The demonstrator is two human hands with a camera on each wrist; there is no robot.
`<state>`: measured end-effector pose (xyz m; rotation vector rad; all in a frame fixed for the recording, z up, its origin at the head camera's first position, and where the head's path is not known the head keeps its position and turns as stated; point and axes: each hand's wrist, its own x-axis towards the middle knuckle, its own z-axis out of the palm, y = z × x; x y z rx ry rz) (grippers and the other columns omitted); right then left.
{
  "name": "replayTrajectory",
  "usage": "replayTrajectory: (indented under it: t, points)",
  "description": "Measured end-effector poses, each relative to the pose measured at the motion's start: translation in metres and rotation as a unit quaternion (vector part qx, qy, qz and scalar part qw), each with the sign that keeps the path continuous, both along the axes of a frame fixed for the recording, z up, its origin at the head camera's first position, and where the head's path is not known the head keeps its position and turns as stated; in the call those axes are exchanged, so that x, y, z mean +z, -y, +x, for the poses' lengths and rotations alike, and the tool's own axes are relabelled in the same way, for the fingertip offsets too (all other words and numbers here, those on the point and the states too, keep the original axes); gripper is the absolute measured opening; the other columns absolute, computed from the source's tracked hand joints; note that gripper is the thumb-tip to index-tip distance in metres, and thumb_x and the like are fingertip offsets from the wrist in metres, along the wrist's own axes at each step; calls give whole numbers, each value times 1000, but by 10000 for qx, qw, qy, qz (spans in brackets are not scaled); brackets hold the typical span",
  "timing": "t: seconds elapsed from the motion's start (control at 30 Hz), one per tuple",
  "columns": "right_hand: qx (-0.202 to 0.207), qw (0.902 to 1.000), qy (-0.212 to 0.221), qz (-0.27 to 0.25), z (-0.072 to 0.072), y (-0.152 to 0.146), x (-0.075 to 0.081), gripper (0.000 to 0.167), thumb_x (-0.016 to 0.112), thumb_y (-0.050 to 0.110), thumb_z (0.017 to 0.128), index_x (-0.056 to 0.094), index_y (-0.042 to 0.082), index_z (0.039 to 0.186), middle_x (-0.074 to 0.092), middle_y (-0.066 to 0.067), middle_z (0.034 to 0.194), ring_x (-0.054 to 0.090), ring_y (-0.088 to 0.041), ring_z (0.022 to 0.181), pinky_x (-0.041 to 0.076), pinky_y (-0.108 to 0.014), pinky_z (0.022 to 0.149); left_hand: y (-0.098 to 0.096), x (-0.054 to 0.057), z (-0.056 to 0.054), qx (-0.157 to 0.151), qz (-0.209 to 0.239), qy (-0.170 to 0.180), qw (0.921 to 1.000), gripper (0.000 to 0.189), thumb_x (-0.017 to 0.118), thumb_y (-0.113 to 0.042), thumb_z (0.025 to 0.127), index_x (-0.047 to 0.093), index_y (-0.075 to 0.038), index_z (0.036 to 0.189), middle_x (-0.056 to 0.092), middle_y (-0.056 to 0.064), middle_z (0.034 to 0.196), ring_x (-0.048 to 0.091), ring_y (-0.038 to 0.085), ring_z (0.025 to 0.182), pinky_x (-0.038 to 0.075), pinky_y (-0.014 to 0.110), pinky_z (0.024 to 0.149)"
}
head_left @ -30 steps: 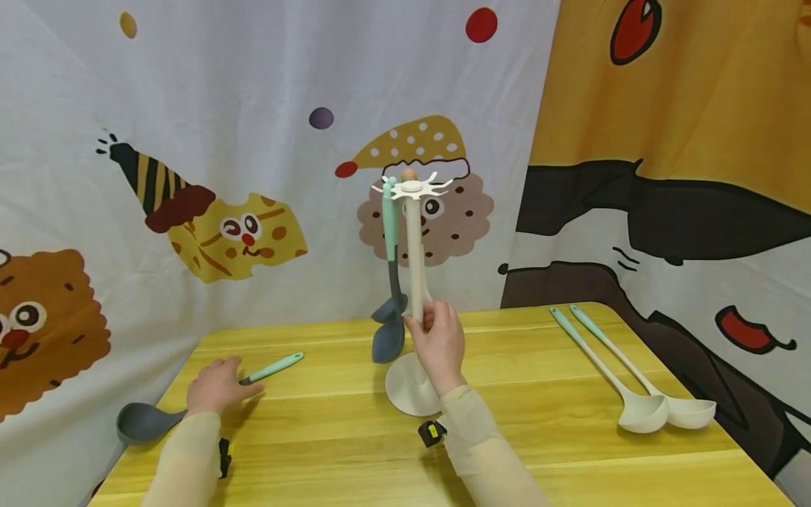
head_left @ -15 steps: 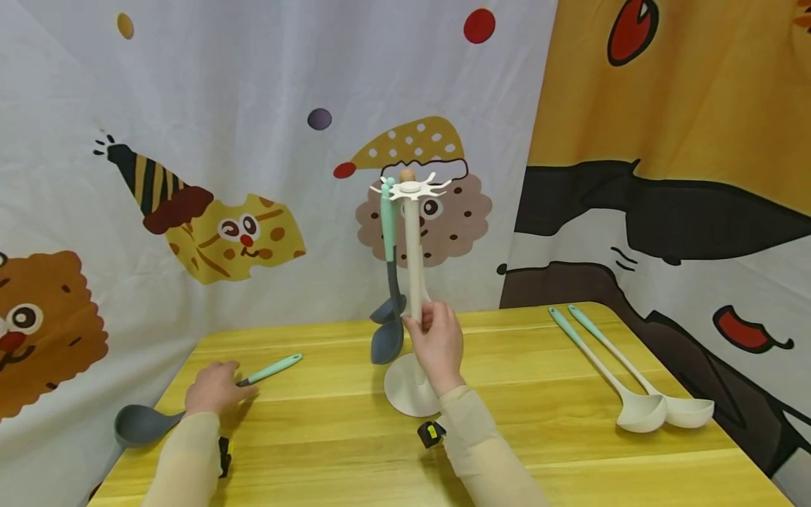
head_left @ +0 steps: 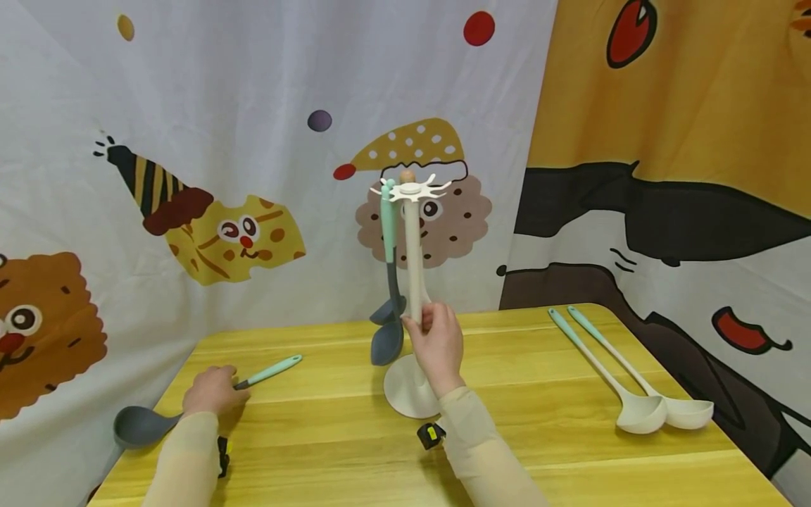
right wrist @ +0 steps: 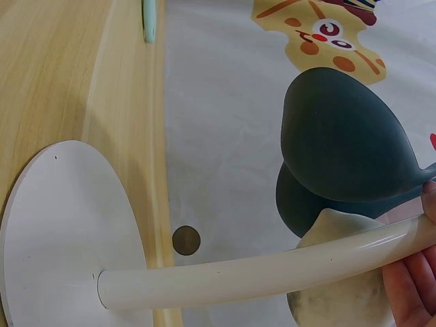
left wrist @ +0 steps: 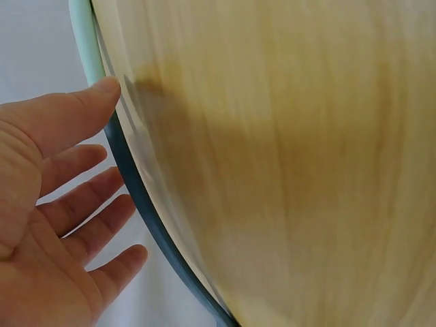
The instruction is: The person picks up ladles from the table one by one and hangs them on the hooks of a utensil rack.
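Note:
My left hand hovers around the middle of a grey ladle with a mint handle, lying on the table's left side. In the left wrist view the fingers are spread and loosely bent, and the thumb overlaps the ladle's shaft near the mint part. My right hand grips the post of a cream utensil stand low down, above its round base. From the stand's left side hang two grey ladles with mint handles. A pale ladle bowl shows behind the post in the right wrist view.
Two white ladles with mint handles lie side by side at the right of the wooden table. A cartoon-printed curtain hangs behind the table. White hooks fan out at the stand's top.
My left hand has drawn back slightly to the left, its thumb coming nearer the palm and uncovering a bit more of the ladle's shaft. My right hand and the stand have stayed put.

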<state>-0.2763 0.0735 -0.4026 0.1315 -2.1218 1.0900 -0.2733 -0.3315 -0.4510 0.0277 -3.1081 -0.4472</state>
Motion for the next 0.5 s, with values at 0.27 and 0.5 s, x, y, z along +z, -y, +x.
replayTrajectory:
  t: [0.27, 0.5]
  points:
    - [-11, 10000, 33, 4, 1, 1, 1, 29, 82, 21, 84, 58, 7, 92, 58, -5, 84, 58, -20, 73, 49, -33, 63, 0, -5, -1, -38, 29, -16, 10000, 36, 77, -20, 85, 62, 5, 105, 59, 20, 92, 58, 38, 81, 50, 54, 65]
    - [-8, 10000, 45, 12, 0, 0, 0, 29, 82, 22, 84, 58, 7, 92, 58, -5, 83, 57, -20, 72, 48, -33, 63, 1, -8, -3, -122, 16, -26, 9999, 33, 75, -16, 86, 63, 8, 105, 58, 18, 90, 59, 36, 79, 51, 53, 66]
